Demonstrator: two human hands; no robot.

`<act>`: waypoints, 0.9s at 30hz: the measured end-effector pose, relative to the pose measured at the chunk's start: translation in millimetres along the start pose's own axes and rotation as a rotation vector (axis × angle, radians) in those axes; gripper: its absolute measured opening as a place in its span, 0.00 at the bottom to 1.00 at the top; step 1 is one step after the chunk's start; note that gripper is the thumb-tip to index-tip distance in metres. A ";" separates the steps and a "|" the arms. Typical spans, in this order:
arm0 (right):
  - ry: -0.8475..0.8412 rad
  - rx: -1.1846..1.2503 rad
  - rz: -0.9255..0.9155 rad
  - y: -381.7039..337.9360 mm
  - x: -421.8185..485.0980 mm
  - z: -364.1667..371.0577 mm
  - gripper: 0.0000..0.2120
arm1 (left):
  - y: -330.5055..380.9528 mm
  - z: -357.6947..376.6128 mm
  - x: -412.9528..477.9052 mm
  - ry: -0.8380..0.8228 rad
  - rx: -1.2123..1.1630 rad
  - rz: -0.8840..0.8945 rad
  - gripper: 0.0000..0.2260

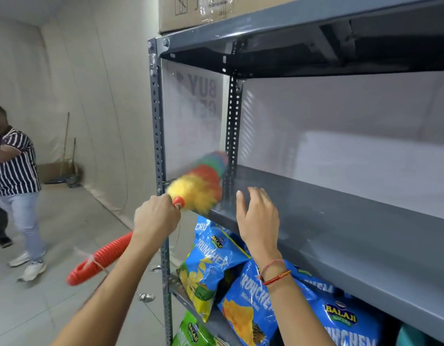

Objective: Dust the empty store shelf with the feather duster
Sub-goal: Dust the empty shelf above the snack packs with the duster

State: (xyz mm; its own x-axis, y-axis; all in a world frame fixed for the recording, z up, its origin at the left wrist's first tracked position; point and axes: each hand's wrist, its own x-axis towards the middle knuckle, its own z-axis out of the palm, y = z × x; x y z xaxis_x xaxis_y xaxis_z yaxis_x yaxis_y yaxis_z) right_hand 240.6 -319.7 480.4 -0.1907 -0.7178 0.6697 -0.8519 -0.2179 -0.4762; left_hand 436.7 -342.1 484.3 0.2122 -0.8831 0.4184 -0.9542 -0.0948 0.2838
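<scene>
**Duster at the Corner of the Bare Shelf**

I held the feather duster [198, 186] in my left hand [154, 216], fingers [166, 204] wrapped tight around the neck of its ribbed orange handle — a grip set close to the head, I judge, for control in the tight corner. The fluffy head, banded yellow, orange, green and blue, lay across the left end of the empty shelf [341, 221], blurred, its tip reaching the perforated rear upright [233, 126]. My right hand [259, 221] hovered at the shelf's front edge, fingers spread and gripping nothing, probably to steady me; whether it touched the metal I could not tell. The shelf was smooth grey-painted steel, flat and glossy — a surface that should release dust easily. Below it, crinkled blue and green snack bags [216, 268] crowded the next tier. A cardboard box [203, 11] sat on top.
</scene>
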 end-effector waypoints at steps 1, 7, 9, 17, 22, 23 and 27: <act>-0.007 0.003 -0.003 -0.9 -1.8 2.9 0.16 | -6.5 2.9 1.1 -0.024 -0.019 -0.010 0.19; -0.101 0.008 -0.019 -9.7 -2.2 20.8 0.16 | -59.8 -11.7 25.0 -0.110 -0.056 -0.153 0.21; -0.147 -0.012 -0.021 -10.3 -3.6 25.0 0.16 | -62.8 -10.3 31.1 -0.085 -0.039 -0.134 0.21; -0.316 -0.129 -0.020 -8.1 -4.5 26.9 0.11 | -55.4 3.9 25.2 -0.021 -0.006 -0.158 0.22; -0.283 -0.059 -0.025 -3.1 -0.4 10.5 0.16 | -24.5 7.3 13.0 -0.064 -0.097 0.018 0.23; -0.244 -0.060 -0.013 2.9 -0.4 3.8 0.15 | -12.8 9.5 9.0 -0.096 -0.117 0.065 0.23; -0.117 -0.075 0.026 16.7 6.6 -22.6 0.14 | 23.2 10.1 1.8 -0.202 -0.189 0.194 0.24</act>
State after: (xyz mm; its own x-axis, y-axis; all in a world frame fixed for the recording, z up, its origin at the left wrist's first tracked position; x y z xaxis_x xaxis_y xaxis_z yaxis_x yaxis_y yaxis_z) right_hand 214.1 -313.1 489.9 -0.1588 -0.7957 0.5845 -0.8825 -0.1510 -0.4454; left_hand 412.8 -350.5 483.0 -0.0336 -0.9515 0.3058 -0.9127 0.1539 0.3786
